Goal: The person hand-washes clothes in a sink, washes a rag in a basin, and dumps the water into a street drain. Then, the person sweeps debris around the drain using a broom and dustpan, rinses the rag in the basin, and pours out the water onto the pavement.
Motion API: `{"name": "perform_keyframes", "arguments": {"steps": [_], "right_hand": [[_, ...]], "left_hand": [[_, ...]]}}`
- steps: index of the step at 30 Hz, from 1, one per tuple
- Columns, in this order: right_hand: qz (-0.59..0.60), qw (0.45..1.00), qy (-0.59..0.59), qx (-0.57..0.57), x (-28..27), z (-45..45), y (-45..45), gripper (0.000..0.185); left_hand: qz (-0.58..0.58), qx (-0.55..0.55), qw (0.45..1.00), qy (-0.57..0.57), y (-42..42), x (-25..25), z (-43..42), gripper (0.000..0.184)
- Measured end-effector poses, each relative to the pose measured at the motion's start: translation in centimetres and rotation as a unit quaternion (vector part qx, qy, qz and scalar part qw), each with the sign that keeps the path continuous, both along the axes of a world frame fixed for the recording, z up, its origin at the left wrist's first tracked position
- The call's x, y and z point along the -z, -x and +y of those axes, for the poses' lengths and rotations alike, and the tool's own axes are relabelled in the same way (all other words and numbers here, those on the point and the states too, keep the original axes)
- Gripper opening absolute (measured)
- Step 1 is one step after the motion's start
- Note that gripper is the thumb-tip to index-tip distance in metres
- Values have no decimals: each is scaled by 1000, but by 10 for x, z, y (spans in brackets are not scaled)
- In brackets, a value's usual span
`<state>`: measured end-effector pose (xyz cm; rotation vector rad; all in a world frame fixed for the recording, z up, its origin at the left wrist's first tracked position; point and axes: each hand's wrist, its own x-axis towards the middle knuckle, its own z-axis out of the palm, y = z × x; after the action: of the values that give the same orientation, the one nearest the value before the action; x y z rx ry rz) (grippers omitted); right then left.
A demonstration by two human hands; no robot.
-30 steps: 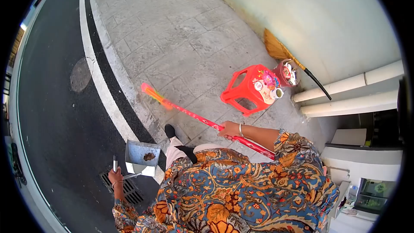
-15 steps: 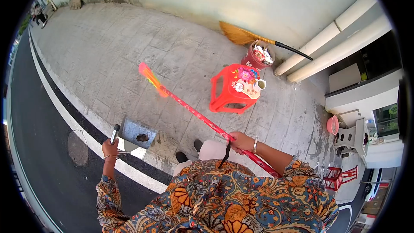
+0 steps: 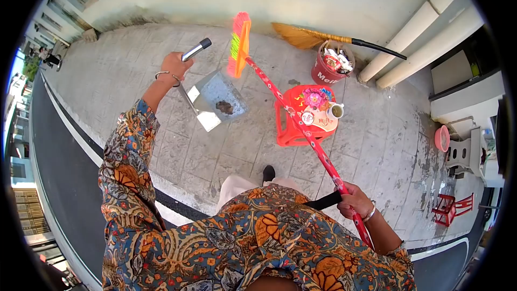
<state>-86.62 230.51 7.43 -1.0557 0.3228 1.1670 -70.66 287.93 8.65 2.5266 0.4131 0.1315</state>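
Observation:
My left hand (image 3: 176, 68) is closed round the handle of a metal dustpan (image 3: 219, 97), held out over the pavement with a brown clump in its pan. Lower right, my right hand (image 3: 353, 200) grips the red patterned pole of a broom (image 3: 240, 46). The broom's orange head with pink and yellow bristles is raised just beyond the dustpan, apart from it. A red plastic stool (image 3: 288, 121) stands behind the pole and carries a cup (image 3: 335, 110) and bright flowers. A black strap or strip shows beside my right hand.
Near the wall stands a red bucket (image 3: 326, 75) of rubbish, with a straw broom (image 3: 301, 36) behind it. White pipes (image 3: 409, 35) run beside it. At right are a pink basin (image 3: 442, 138) and a red chair (image 3: 444, 210). A person is far off at upper left.
My view has turned away from the road toward the wall. The dustpan has moved up and forward over the pavement, and the broom head has risen, turning upright. Both hands keep their hold.

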Motion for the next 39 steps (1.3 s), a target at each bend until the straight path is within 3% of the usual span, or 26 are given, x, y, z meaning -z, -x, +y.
{"name": "perform_keyframes", "arguments": {"steps": [8, 15, 19, 26, 29, 35, 38, 39], "right_hand": [[38, 994, -37, 99, 0, -13, -6, 16], [-51, 984, 96, 141, 15, -20, -49, 10], [-120, 954, 232, 146, 0, -11, -72, 10], [-215, 901, 346, 150, 1, -15, -136, 14], [-212, 903, 338, 156, -1, -9, -149, 12], [-23, 953, 60, 296, 0, 19, -127, 7], [36, 955, 8, 295, 10, 20, -118, 7], [30, 958, 44, 283, 15, 17, -116, 7]], "left_hand": [[-62, 142, 988, 6, -217, -68, -99, 32], [-77, 199, 975, 67, -354, -124, -184, 32], [-94, 232, 967, 53, -412, -125, -208, 31], [-92, 252, 963, 3, -505, -97, -260, 30], [-95, 269, 958, -26, -528, -86, -282, 28], [-96, 320, 938, -90, -542, -85, -323, 26], [-82, 303, 946, -83, -562, -79, -338, 25], [-84, 300, 946, -86, -565, -79, -344, 25]]}}
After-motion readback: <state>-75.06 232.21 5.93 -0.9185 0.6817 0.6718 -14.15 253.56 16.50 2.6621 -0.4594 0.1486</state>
